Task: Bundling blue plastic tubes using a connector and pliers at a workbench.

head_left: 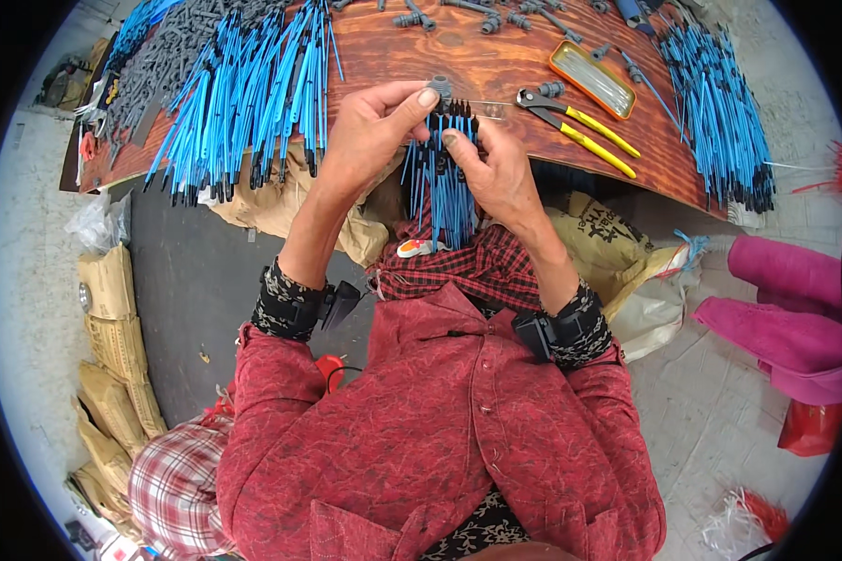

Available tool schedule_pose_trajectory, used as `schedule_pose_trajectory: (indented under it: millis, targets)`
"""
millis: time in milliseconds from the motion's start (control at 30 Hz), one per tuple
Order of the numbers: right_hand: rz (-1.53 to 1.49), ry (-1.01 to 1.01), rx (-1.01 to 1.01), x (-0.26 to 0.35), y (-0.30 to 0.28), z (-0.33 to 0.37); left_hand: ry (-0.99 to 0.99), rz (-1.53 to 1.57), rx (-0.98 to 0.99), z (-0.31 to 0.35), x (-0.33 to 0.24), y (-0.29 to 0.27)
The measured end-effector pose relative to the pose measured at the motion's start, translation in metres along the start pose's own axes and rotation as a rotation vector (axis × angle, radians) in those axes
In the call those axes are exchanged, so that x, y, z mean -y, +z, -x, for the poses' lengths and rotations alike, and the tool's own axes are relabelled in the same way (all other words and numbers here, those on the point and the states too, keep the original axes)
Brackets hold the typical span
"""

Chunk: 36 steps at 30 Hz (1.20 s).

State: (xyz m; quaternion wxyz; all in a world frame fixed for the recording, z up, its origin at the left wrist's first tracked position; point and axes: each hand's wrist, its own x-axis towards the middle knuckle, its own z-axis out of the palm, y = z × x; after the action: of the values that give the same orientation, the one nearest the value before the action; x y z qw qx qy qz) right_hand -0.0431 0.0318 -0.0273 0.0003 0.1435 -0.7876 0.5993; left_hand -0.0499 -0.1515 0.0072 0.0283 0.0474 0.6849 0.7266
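Both hands meet at the front edge of the wooden table [384, 65]. My left hand [360, 131] is closed, thumb and forefinger pinched beside a grey ribbed plastic fitting [441, 87]; whether the fitting is in the pinch or lies on the table behind it, I cannot tell. Closed around the upper part of a bundle of thin blue tubes [451, 208] with black tips is my right hand [503, 182], its thumb just under the tips. The tubes hang down over my lap. Most of the right fingers are hidden behind them.
Right of my hands lie yellow-handled pliers [594, 140] and an orange-rimmed tray of thin wires [592, 79]. Blue tubes [243, 103] overhang the table's left; another pile [718, 112] lies at the right. Grey fittings [182, 56] are heaped far left. Sacks [594, 234] stand below the table.
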Motion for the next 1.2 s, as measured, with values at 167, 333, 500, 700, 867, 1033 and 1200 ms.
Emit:
schedule_pose_trajectory:
  millis: [167,333,500,700,867,1033,1200]
  targets:
    - [-0.014,0.021,-0.002,0.006,0.004,-0.001,-0.024,-0.002,-0.025,0.002,-0.002,-0.002]
    - [-0.080,-0.030,0.003,-0.005,0.003,-0.001,-0.038,-0.023,-0.035,0.001,-0.005,0.001]
    - [-0.082,-0.067,-0.018,-0.006,-0.002,0.001,-0.037,-0.033,-0.019,-0.004,0.000,0.003]
    - [0.067,-0.122,-0.110,-0.002,0.002,0.003,0.003,-0.010,-0.031,-0.001,0.005,0.009]
    - [0.083,-0.182,-0.192,-0.002,0.010,0.004,0.022,0.008,-0.066,0.002,0.013,0.007]
    - [0.065,-0.186,-0.197,-0.003,0.013,0.004,0.059,0.002,-0.123,0.005,0.011,0.015]
    - [0.027,-0.142,-0.163,-0.005,0.011,0.001,0.087,-0.032,-0.115,0.006,0.013,0.010]
